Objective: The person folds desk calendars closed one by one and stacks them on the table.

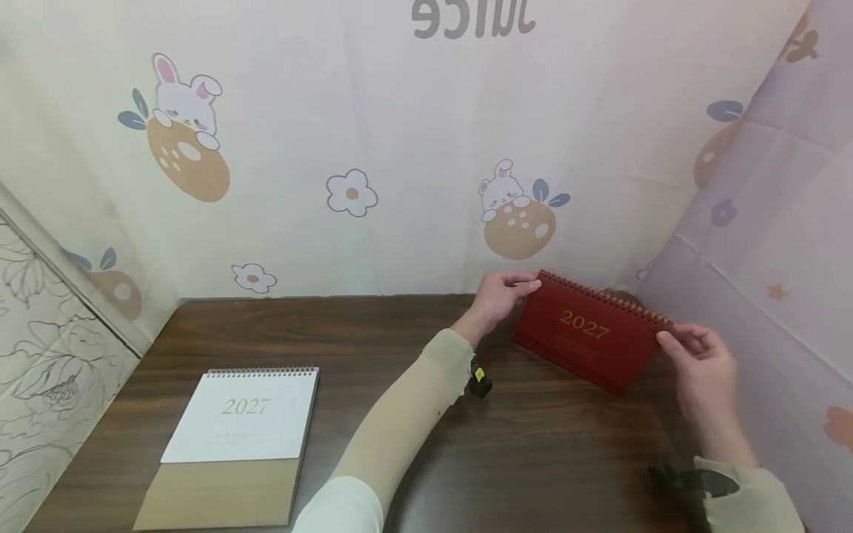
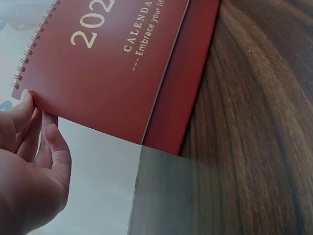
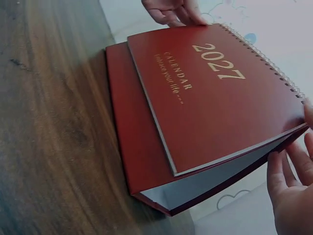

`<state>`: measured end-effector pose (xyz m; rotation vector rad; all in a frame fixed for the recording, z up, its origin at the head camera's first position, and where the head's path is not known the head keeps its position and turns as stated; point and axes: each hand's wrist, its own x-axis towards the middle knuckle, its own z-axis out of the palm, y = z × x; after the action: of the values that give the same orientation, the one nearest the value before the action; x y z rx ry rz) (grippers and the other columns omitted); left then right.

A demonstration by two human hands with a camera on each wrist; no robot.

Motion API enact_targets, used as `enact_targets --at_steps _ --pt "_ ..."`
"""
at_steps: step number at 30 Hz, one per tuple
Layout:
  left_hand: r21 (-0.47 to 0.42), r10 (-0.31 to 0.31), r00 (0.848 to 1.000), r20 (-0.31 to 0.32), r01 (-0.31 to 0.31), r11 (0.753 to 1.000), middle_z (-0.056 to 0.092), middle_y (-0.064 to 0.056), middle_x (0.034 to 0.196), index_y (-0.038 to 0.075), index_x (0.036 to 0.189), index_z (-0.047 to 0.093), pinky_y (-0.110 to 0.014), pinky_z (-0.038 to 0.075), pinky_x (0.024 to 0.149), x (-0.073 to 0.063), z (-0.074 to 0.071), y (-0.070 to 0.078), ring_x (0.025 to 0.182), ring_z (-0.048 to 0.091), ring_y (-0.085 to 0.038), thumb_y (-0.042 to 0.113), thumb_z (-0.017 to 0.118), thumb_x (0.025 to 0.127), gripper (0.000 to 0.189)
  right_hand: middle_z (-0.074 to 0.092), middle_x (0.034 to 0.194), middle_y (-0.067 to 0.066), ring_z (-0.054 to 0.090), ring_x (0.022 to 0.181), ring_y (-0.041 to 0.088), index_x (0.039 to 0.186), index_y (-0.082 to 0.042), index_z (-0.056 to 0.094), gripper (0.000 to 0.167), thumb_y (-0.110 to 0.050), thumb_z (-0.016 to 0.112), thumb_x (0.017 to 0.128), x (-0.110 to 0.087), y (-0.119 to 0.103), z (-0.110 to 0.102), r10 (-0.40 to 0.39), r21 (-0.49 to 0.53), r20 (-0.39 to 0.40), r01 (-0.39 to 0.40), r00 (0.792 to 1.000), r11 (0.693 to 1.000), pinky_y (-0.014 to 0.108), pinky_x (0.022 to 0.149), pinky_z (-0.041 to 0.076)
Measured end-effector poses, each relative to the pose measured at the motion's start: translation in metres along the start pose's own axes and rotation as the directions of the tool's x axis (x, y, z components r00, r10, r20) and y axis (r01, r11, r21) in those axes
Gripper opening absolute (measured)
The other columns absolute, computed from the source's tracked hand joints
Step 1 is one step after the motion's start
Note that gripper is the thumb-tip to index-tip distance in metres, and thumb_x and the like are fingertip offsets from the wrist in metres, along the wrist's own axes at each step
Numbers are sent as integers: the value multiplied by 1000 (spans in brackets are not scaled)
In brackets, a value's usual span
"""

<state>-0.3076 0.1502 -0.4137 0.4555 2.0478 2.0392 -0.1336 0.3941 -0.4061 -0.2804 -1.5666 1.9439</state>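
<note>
A red spiral-bound desk calendar (image 1: 589,340) marked 2027 stands propped like a tent at the back right of the table. My left hand (image 1: 496,300) pinches its upper left corner, beside the spiral binding, thumb in front. At the upper right corner, my right hand (image 1: 708,370) holds it between thumb and fingers. In the right wrist view, the calendar's red base (image 3: 122,117) touches the wood, and the side gap between cover and back shows open. Some of the right hand's fingers (image 3: 279,178) lie behind the back panel.
A white 2027 desk calendar (image 1: 243,414) with a tan base lies at the front left of the dark wooden table (image 1: 533,459). Behind hangs a pale curtain (image 1: 413,244) printed with rabbits and flowers; another lilac-tinted sheet (image 1: 786,296) borders the right side.
</note>
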Motion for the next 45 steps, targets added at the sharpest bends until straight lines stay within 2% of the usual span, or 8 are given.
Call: enact_targets --at_steps 4,10,13,19,24,30,38,45 --pt "29 19 1000 17 -20 999 73 11 104 14 107 79 -25 55 78 0 0 -4 89 67 -4 23 76 90 20 68 83 -14 57 83 3 90 -14 73 10 -8 79 85 1 0 -5 59 -319 -40 -69 997 945 11 68 43" --pt "143 20 999 33 -25 989 71 9 113 16 108 79 -25 55 82 -1 -3 -7 95 66 -5 26 75 90 21 67 94 -25 57 96 -4 110 -5 75 21 -14 75 91 5 5 -17 14 -530 151 69 988 845 7 78 40" --pt "228 24 999 39 -33 973 71 10 116 18 109 79 -26 53 84 -3 -4 -6 98 65 -6 28 75 90 21 61 106 -29 53 104 -11 113 1 72 27 -18 71 94 5 5 -21 -34 -628 237 180 971 757 3 86 36" --pt "341 53 997 48 -66 938 69 11 121 20 112 78 -24 52 87 -6 -5 -3 107 63 -7 28 73 91 23 59 122 -20 47 107 -16 115 6 70 39 -27 71 94 4 1 -21 -37 -710 243 204 969 674 3 91 34" --pt "435 111 991 70 -130 891 68 8 123 17 115 77 -22 48 93 -8 -6 3 117 60 -7 26 72 92 25 57 118 -26 46 105 -17 118 7 69 42 -27 71 94 4 -1 -18 -42 -719 240 207 970 663 3 89 34" --pt "517 130 980 150 -190 835 65 9 128 19 121 74 -21 46 96 -19 -16 18 123 55 -5 26 69 95 28 57 113 -29 47 107 -15 118 5 69 40 -26 71 94 -1 -8 -13 -27 -699 224 180 974 692 2 90 34" --pt "536 147 970 195 -231 812 61 10 135 21 127 70 -24 44 101 -42 -51 44 127 52 -4 27 68 95 32 50 141 26 44 124 -7 120 10 65 48 -33 66 97 -14 -21 13 27 -739 280 198 960 644 8 101 29" --pt "614 257 949 182 -313 724 63 2 133 16 124 72 -26 43 102 -71 -95 62 125 56 -10 25 69 95 30 63 108 -24 52 105 -12 109 5 71 28 -19 69 96 -19 -19 51 -48 -630 430 338 901 699 6 83 37"
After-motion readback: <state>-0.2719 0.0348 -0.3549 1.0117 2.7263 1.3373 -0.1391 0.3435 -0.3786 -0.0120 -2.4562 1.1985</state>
